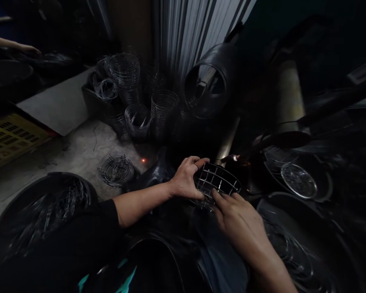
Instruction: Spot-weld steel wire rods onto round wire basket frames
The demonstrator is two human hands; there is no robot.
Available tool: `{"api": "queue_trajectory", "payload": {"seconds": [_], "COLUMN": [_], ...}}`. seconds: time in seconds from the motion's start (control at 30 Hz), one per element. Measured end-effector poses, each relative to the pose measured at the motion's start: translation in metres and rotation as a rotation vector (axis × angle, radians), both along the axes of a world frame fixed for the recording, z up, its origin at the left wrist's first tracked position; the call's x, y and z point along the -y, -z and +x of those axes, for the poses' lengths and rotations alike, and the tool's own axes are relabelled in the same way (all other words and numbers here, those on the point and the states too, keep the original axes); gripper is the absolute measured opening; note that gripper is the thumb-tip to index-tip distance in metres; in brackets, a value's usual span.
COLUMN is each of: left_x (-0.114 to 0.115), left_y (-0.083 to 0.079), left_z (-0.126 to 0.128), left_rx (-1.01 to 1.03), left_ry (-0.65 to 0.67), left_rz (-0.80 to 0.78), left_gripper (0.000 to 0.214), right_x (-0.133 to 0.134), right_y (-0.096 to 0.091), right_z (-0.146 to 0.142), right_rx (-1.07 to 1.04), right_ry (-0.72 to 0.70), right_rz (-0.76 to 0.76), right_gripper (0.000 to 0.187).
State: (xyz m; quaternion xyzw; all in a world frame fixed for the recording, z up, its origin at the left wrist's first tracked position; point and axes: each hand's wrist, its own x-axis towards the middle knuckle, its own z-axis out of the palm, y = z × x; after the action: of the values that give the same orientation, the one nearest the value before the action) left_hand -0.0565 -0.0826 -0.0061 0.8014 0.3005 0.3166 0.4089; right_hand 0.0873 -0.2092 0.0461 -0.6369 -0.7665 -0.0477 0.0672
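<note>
Wire basket (220, 186) sits mid-scene, left hand (186, 178) curled tight round its left side, right hand (240, 215) closed on its near edge! Rough grey floor (76, 151) spreads left, stacked wire baskets (125, 75) crowd far, ribbed metal wall (183, 34) behind.

Glossy metal wire basket (220, 186), smooth plastic-looking tub (59, 175), rough concrete-looking floor (79, 150).

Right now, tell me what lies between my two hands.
The head view shows a curved wire mesh piece between the left hand and the right hand, with both hands touching it.
</note>
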Motion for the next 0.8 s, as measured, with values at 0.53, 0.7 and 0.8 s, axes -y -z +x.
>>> {"api": "queue_trajectory", "payload": {"seconds": [0.53,0.7,0.8], "left_x": [-0.024,-0.027,-0.030], "left_y": [-0.011,-0.011,-0.009], "left_z": [0.034,0.036,0.039], "left_rx": [0.065,0.095,0.091], "left_ry": [-0.060,-0.063,-0.068], "left_rz": [-0.043,-0.074,-0.079], "left_gripper": [0.102,0.099,0.101], "right_x": [-0.026,-0.033,-0.037], "right_y": [0.004,0.003,0.002], "right_z": [0.043,0.043,0.044], "right_rx": [-0.319,-0.287,-0.272], "right_ry": [-0.085,-0.105,-0.119], "right_rz": [0.258,0.345,0.346], "right_gripper": [0.023,0.021,0.020]}}
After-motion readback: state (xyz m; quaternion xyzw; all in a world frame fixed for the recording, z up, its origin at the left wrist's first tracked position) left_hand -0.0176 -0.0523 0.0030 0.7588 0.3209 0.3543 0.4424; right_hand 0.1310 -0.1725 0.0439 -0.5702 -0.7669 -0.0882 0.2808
